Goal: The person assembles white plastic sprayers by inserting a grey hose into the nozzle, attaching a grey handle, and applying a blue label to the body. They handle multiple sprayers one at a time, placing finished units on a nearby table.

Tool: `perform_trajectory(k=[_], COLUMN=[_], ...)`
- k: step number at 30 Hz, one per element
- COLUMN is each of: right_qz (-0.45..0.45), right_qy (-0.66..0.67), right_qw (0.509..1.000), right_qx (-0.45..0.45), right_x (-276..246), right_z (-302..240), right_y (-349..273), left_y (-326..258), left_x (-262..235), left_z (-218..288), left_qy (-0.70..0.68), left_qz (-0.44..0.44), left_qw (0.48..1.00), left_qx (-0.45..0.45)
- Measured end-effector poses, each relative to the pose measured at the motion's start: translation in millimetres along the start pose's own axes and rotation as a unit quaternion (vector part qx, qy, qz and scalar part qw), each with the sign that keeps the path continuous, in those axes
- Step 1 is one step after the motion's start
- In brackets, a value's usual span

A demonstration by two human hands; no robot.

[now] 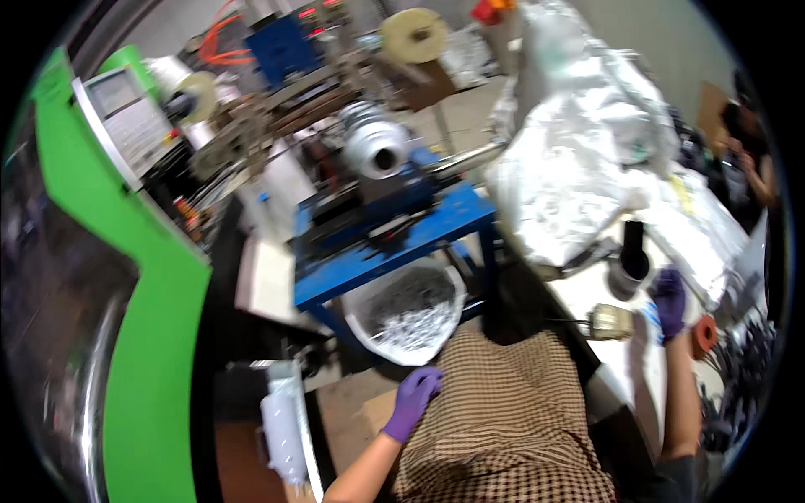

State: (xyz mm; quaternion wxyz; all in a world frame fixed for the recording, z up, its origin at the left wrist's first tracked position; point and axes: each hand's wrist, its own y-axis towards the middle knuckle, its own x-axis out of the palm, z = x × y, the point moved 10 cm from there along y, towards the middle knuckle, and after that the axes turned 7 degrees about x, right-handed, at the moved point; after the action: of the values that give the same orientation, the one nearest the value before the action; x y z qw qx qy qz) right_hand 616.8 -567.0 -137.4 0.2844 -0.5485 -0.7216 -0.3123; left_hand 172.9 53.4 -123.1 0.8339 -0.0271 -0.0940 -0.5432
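Note:
My left hand (417, 401), in a purple glove, rests at the left edge of the brown-and-black checked cloth (511, 394) over my lap. Its fingers look curled together, and nothing shows in them. On the right, my other purple-gloved hand, my right hand (669, 303), reaches over the white table (616, 360). Motion smears its fingers, so their closure is unclear. A grey cup (627, 277) with a dark upright piece in it stands just left of that hand. A red-orange ring-shaped roll (704, 334) lies by the right wrist, and a small beige box (610, 322) sits nearer me.
Ahead stands a blue machine stand (394, 247) carrying a silver cylinder (375, 147). Beneath it, a white bin (449, 314) holds pale scraps. A green machine (155, 335) fills the left side. Large white plastic bags (579, 151) crowd the far right, with another person (746, 151) beyond.

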Motion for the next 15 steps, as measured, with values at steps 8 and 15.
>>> perform_trajectory(k=[8, 15], right_qz=[0.116, 0.471], right_qy=[-0.355, -0.798], right_qw=[0.909, 0.294], right_qx=[-0.183, -0.234], right_x=[213.8, 298.8], right_z=[-9.3, -438.1], right_y=[31.4, 64.3], left_y=[-31.7, -60.6], left_x=[106.4, 284.2], left_z=[26.1, 149.8], left_qy=[0.004, 0.005], left_qz=[-0.072, -0.357], left_qw=[0.994, 0.933], left_qx=[-0.086, -0.04])
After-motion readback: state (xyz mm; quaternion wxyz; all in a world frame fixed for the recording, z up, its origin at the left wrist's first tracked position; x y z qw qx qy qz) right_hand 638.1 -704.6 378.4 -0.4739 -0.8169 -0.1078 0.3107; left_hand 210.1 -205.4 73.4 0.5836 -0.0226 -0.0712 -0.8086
